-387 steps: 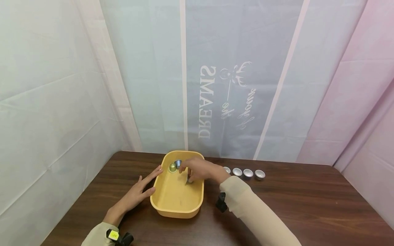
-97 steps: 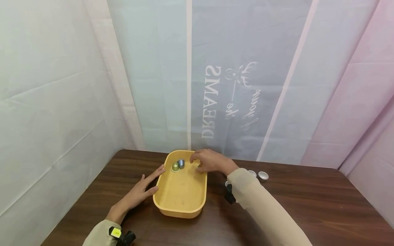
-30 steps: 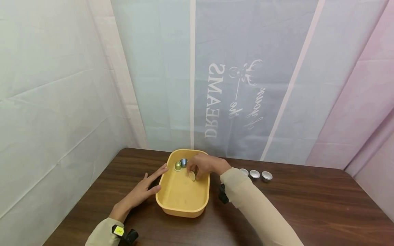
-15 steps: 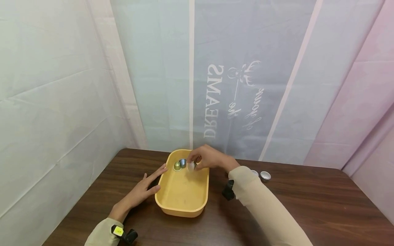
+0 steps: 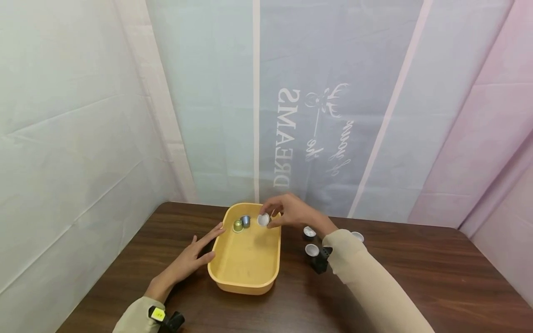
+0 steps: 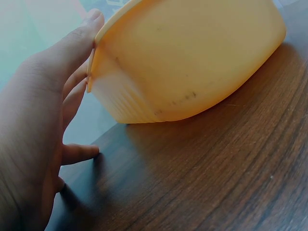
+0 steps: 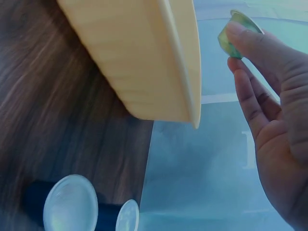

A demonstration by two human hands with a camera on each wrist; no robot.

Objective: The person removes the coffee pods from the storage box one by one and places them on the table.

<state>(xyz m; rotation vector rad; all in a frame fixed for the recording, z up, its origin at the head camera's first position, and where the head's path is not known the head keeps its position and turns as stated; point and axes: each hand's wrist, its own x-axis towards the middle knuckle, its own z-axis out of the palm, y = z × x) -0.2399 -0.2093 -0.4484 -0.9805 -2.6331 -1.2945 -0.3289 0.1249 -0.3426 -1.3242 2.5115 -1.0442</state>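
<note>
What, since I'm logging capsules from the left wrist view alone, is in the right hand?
Observer: The right hand pinches a green capsule.
Operator: And inside the yellow tub?
Observer: Two capsules lie near its far end, a green one and a blue one.
Operator: Any out on the table?
Observer: The head view shows three pale-lidded capsules there, one partly hidden by the right sleeve.

From here I see the right hand's grip (image 5: 293,211) rise from low in the yellow tub (image 5: 243,289) toward its far right corner, lifting the pinched green capsule (image 5: 263,219).
</note>
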